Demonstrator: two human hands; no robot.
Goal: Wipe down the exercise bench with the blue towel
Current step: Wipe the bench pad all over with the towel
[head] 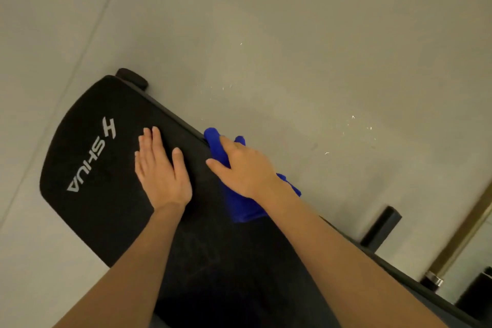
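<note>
Gripping blue towel [241, 208] at bench [87, 221] edge

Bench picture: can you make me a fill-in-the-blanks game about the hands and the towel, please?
1. The towel under the right hand is coloured ____.
2. The left hand lies flat on the exercise bench, whose pad is coloured ____.
3. The white letters on the pad spell ____.

Missing words: blue; black; SHUA.
</note>
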